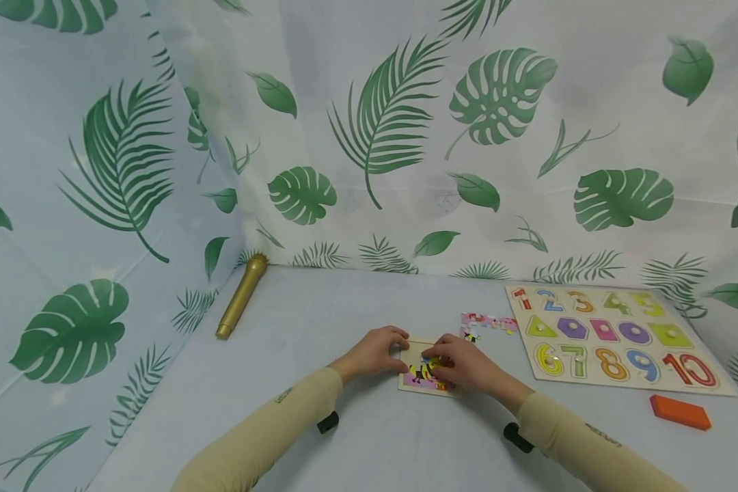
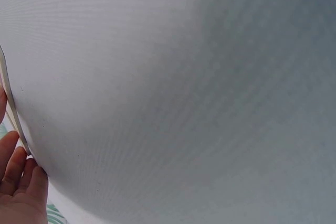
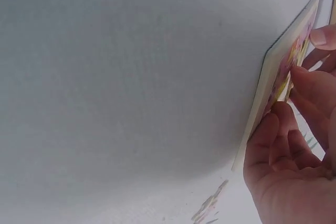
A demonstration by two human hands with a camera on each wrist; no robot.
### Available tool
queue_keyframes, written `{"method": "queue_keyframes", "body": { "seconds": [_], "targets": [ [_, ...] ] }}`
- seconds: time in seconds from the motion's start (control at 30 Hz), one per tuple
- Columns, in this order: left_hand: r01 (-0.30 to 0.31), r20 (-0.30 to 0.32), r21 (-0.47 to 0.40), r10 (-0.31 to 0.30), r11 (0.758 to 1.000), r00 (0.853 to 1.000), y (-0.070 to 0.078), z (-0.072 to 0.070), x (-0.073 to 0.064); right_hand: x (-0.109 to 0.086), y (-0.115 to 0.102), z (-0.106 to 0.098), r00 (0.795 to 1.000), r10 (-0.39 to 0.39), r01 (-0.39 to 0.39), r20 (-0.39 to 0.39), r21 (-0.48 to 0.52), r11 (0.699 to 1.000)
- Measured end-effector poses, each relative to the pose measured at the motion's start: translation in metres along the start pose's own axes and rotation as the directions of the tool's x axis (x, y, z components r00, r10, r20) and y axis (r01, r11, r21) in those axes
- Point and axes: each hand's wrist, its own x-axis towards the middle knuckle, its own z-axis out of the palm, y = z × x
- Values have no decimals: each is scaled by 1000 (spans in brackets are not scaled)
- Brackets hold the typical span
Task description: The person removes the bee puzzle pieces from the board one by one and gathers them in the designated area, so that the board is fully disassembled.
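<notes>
A small square jigsaw puzzle board [image 1: 427, 391], with a pale wooden rim and a pink and yellow bee picture, lies flat on the table. My left hand [image 1: 376, 351] holds its left side, fingers at the upper corner and thumb lower down. In the left wrist view, only that hand's fingers [image 2: 35, 179] show against the board's edge. Over the right half of the board, my right hand [image 1: 467, 363] pinches a small puzzle piece, mostly hidden by its fingers. From the right wrist, the board [image 3: 266, 90] appears edge-on, with finger and thumb tips on its picture.
Loose puzzle pieces [image 1: 488, 321] lie behind my right hand. A wooden number and shape board [image 1: 581, 345] sits to their right, with an orange block [image 1: 680, 412] in front. A gold microphone [image 1: 242, 297] lies back left. Leaf-printed cloth [image 1: 381, 137] encloses the table.
</notes>
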Motion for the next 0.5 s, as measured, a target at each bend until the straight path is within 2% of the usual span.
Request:
{"method": "queue_keyframes", "body": {
  "seconds": [0.5],
  "targets": [
    [-4,-4,-10,4,1000,1000,0,0,0,-3,2,-1,998,-58,58,-19,0,998]
  ]
}}
